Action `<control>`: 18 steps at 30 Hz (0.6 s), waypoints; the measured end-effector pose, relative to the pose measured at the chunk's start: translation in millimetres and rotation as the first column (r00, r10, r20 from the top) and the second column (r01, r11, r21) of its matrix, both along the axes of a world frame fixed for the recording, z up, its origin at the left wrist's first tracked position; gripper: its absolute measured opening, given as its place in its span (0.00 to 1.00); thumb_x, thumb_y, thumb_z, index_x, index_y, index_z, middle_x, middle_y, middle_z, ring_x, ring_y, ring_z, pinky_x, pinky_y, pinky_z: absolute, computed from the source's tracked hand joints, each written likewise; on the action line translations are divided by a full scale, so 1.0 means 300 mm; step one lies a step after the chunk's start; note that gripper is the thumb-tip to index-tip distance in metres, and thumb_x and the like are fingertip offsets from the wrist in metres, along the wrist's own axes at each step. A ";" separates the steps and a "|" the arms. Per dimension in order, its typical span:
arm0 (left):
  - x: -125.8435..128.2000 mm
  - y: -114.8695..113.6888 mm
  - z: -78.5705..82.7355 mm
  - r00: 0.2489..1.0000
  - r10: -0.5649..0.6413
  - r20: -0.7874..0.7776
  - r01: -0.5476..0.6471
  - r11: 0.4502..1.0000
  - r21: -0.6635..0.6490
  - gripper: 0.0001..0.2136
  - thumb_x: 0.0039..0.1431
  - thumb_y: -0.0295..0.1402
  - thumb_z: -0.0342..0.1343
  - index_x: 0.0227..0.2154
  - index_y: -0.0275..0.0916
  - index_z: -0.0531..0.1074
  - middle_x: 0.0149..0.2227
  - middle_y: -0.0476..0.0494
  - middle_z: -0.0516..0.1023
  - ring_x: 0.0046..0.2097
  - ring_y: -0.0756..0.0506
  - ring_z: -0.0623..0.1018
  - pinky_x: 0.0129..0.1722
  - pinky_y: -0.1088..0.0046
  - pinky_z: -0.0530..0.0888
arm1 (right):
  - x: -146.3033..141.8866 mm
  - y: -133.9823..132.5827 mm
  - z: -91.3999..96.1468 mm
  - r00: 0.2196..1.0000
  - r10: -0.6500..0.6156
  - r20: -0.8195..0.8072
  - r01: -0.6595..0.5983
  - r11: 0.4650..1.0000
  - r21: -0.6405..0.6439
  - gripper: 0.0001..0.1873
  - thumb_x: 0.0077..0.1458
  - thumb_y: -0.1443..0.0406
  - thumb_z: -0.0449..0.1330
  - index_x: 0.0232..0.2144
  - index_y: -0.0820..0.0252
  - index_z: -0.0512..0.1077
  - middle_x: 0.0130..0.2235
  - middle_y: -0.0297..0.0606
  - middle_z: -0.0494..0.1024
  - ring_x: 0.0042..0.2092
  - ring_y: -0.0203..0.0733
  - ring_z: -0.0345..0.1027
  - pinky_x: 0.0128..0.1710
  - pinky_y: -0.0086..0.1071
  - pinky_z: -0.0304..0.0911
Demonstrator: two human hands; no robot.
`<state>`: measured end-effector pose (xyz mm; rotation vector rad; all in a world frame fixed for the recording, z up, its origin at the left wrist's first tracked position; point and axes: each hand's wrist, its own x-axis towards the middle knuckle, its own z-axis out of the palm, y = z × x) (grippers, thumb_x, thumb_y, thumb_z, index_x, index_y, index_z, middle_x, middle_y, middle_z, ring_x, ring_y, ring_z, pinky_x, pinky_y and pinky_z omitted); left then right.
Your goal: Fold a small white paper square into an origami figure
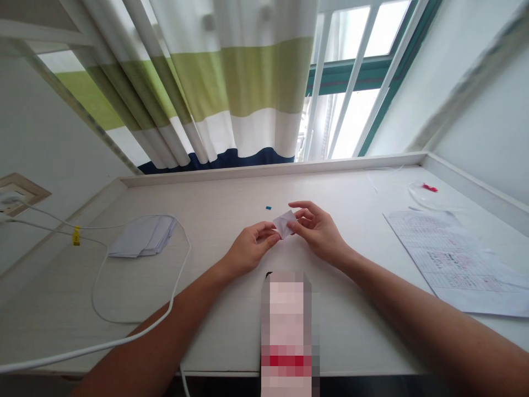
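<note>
A small folded piece of white paper (283, 225) is held just above the middle of the white desk, one corner pointing toward me. My left hand (255, 243) pinches its left edge between thumb and fingers. On the other side, my right hand (316, 226) grips it with the thumb on its face and the index finger stretched out above. Crease lines show on the paper. Just beyond it lies a tiny blue piece (268, 208) on the desk.
A stack of white paper sheets (142, 237) lies left, with a white cable (182, 275) looping around it and over my left forearm. Written sheets (450, 264) lie right, near a red item (430, 188). A pixelated phone-like object (287, 325) is in front of me.
</note>
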<state>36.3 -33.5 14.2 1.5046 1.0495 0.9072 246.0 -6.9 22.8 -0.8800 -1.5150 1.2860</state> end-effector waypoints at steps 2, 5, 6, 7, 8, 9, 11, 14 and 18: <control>0.004 -0.005 0.009 0.992 -0.079 0.099 0.084 0.995 -0.048 0.18 0.66 0.46 0.61 0.48 0.36 0.78 0.48 0.36 0.85 0.51 0.41 0.82 0.54 0.63 0.74 | -0.005 -0.007 0.008 0.997 0.042 -0.064 -0.042 0.999 0.007 0.23 0.58 0.58 0.70 0.53 0.55 0.71 0.36 0.32 0.77 0.34 0.39 0.76 0.39 0.40 0.72; 0.013 -0.015 0.019 0.981 -0.108 0.161 0.125 0.987 -0.099 0.20 0.65 0.48 0.62 0.47 0.36 0.80 0.47 0.34 0.85 0.46 0.42 0.83 0.43 0.67 0.76 | -0.010 -0.019 0.017 0.997 0.055 -0.058 -0.052 0.997 0.052 0.19 0.58 0.58 0.70 0.50 0.55 0.72 0.36 0.33 0.78 0.34 0.39 0.74 0.37 0.37 0.71; 0.016 -0.019 0.020 0.979 -0.098 0.177 0.119 0.986 -0.114 0.20 0.64 0.48 0.62 0.48 0.36 0.80 0.46 0.34 0.86 0.44 0.42 0.84 0.41 0.67 0.76 | -0.011 -0.022 0.019 0.998 0.039 -0.045 -0.036 0.997 0.070 0.17 0.58 0.58 0.69 0.47 0.55 0.73 0.35 0.33 0.78 0.35 0.38 0.74 0.37 0.37 0.70; 0.020 -0.022 0.021 0.977 -0.086 0.194 0.112 0.985 -0.128 0.20 0.64 0.48 0.63 0.48 0.36 0.80 0.45 0.34 0.86 0.43 0.42 0.84 0.39 0.68 0.76 | -0.011 -0.023 0.020 0.999 0.023 -0.028 -0.021 0.996 0.085 0.15 0.59 0.58 0.69 0.45 0.55 0.74 0.34 0.33 0.78 0.35 0.38 0.73 0.37 0.36 0.69; 0.023 -0.024 0.022 0.975 -0.073 0.209 0.103 0.985 -0.138 0.20 0.63 0.47 0.64 0.48 0.36 0.80 0.45 0.34 0.86 0.42 0.42 0.84 0.39 0.67 0.76 | -0.011 -0.023 0.020 1.000 0.009 -0.008 -0.008 0.996 0.094 0.13 0.59 0.57 0.69 0.41 0.56 0.74 0.33 0.33 0.78 0.34 0.38 0.72 0.37 0.36 0.68; 0.025 -0.027 0.023 0.974 -0.061 0.220 0.095 0.985 -0.147 0.20 0.62 0.47 0.65 0.47 0.36 0.81 0.44 0.34 0.86 0.42 0.42 0.84 0.39 0.67 0.77 | -0.010 -0.023 0.020 1.000 -0.001 0.013 0.000 0.995 0.098 0.11 0.58 0.57 0.69 0.39 0.56 0.75 0.32 0.33 0.78 0.34 0.38 0.71 0.36 0.36 0.68; 0.028 -0.030 0.026 0.971 -0.045 0.235 0.087 0.982 -0.169 0.20 0.60 0.46 0.67 0.46 0.35 0.81 0.44 0.34 0.86 0.41 0.43 0.83 0.39 0.66 0.77 | -0.009 -0.022 0.019 0.999 -0.012 0.046 0.008 0.996 0.092 0.11 0.58 0.57 0.69 0.35 0.57 0.76 0.31 0.33 0.79 0.34 0.39 0.71 0.36 0.37 0.68; 0.029 -0.033 0.032 0.964 -0.043 0.261 0.098 0.975 -0.202 0.20 0.59 0.46 0.68 0.45 0.34 0.81 0.44 0.33 0.86 0.39 0.43 0.83 0.38 0.67 0.77 | -0.008 -0.025 0.024 0.998 -0.024 0.064 0.019 0.997 0.073 0.10 0.57 0.57 0.69 0.35 0.57 0.77 0.33 0.36 0.81 0.36 0.40 0.73 0.39 0.39 0.69; 0.030 -0.036 0.036 0.966 -0.049 0.254 0.099 0.977 -0.189 0.18 0.60 0.46 0.68 0.41 0.34 0.82 0.40 0.35 0.87 0.36 0.46 0.82 0.38 0.68 0.76 | -0.001 -0.036 0.042 0.993 -0.022 0.114 0.006 0.991 0.137 0.07 0.60 0.60 0.65 0.35 0.57 0.77 0.35 0.38 0.82 0.38 0.42 0.74 0.42 0.41 0.70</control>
